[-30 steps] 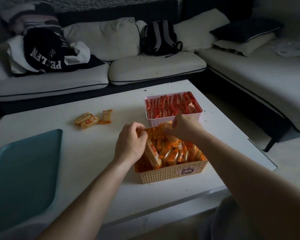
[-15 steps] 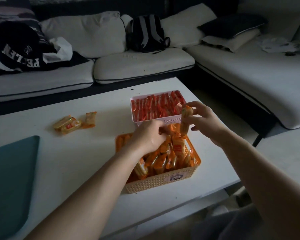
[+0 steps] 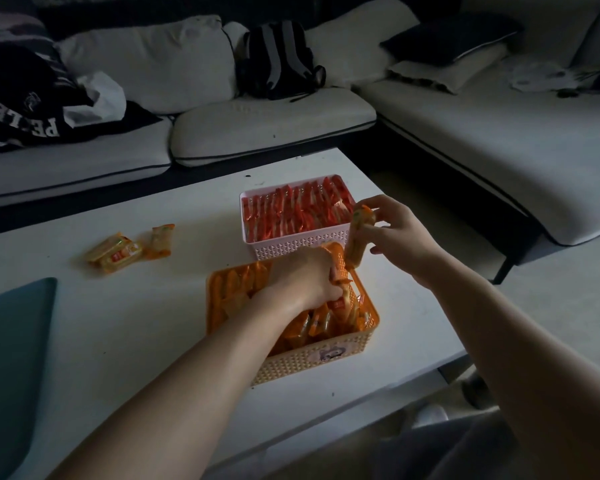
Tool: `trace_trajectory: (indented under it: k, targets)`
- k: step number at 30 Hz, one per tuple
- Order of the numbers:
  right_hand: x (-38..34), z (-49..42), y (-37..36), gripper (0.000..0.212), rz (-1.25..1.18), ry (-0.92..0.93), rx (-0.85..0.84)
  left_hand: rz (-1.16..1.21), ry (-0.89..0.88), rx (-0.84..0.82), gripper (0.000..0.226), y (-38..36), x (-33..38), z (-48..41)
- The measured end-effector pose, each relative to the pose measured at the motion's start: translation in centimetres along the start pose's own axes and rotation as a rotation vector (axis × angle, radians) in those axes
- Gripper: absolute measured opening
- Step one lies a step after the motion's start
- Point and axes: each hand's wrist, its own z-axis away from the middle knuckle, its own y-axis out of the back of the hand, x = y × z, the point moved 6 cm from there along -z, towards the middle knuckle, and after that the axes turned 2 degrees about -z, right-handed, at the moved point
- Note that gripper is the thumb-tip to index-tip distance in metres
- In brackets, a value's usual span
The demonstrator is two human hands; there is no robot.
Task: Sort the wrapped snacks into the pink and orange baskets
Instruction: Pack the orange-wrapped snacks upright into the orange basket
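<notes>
Risen right hand (image 3: 400,233) pinches upright snack (image 3: 356,239) (left hand (image 3: 302,275) in orange basket (image 3: 291,365))

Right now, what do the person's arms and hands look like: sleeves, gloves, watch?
Both forearms are bare, with no sleeve in view. The left hand and right hand wear no gloves, and no watch or band shows at either wrist. The dim light leaves a thin ring unsettled.

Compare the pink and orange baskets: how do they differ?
The pink basket holds red-wrapped snacks in tidy rows; the orange basket holds orange-wrapped snacks in a jumble. The left hand is inside the orange basket; none is in the pink basket. Both are perforated rectangular baskets on the white table.
</notes>
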Motion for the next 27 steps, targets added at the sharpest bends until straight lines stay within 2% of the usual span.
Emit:
trace_trajectory:
  k: [5, 9, 13, 16, 20, 24, 27]
  targets:
    - [-0.9, 0.4, 0.1, 0.034, -0.002, 0.048, -0.053, 0.132, 0.21, 0.103, 0.033, 1.1, -2.5, 0.2]
    - [-1.1, 0.5, -0.7, 0.039, 0.239, 0.108, -0.161, 0.098, 0.269, 0.149, 0.044, 1.2, -2.1, 0.8]
    - [0.0, 0.8, -2.2, 0.045, 0.534, 0.164, -0.27, 0.038, 0.305, 0.153, 0.038, 1.1, -1.2, 1.0]
    - [0.4, 1.0, -3.2, 0.051, 0.687, 0.225, -0.278, 0.072, 0.326, 0.154, 0.034, 1.2, -1.3, 0.8]
    - [-0.3, 1.2, -3.4, 0.046, 0.8, 0.334, -0.214, 0.263, 0.274, 0.082, 0.032, 0.1, -2.4, 0.6]
    - [-0.3, 1.0, -3.1, 0.038, 0.735, 0.329, -0.21, 0.396, 0.185, 0.043, 0.009, 0.0, -3.7, 1.0]
    - [0.3, 0.9, -3.3, 0.036, 0.668, 0.288, -0.26, 0.443, 0.086, -0.074, 0.033, -0.1, -3.3, 1.4]
